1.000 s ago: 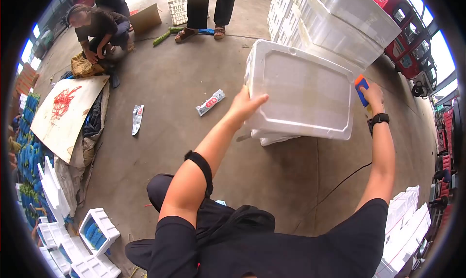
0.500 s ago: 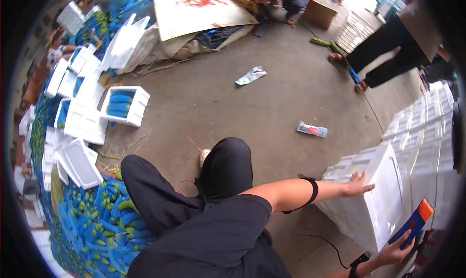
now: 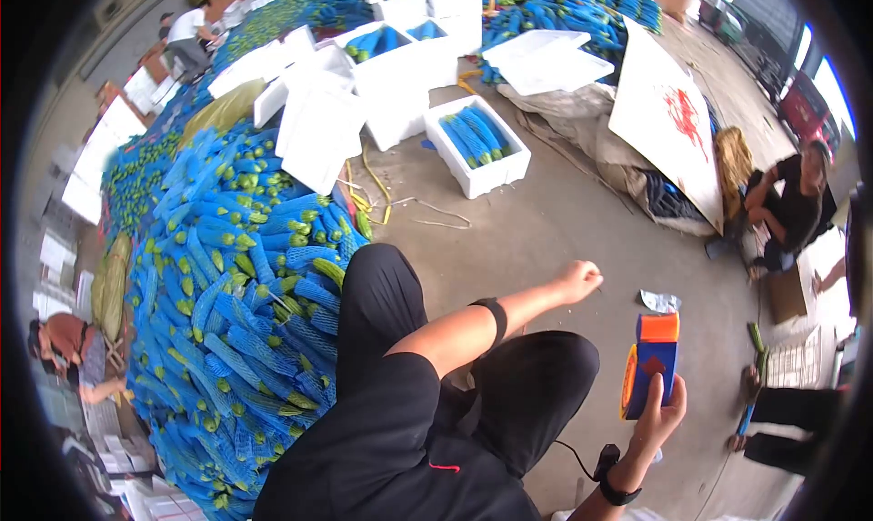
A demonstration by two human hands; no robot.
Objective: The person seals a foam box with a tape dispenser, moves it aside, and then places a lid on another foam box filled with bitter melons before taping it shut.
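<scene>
My right hand [image 3: 658, 418] grips a blue and orange tape dispenser [image 3: 649, 364], held upright at the lower right above the concrete floor. My left hand [image 3: 579, 280] is stretched out in front of me in a loose fist with nothing in it. An open white foam box [image 3: 478, 145] filled with blue-netted green vegetables stands on the floor ahead of my left hand. My black trousers and shirt fill the lower middle of the view.
A large heap of blue-netted vegetables [image 3: 232, 294] covers the floor at left. More white foam boxes [image 3: 391, 53] and lids stand behind it. A board with red writing [image 3: 668, 121] leans at right, with a crouching person [image 3: 791, 207] beside it. Another person stands at lower right [image 3: 800, 412].
I have turned away from the stack of white foam boxes. My left hand has left the box and now hangs free; my right still holds the tape dispenser.
</scene>
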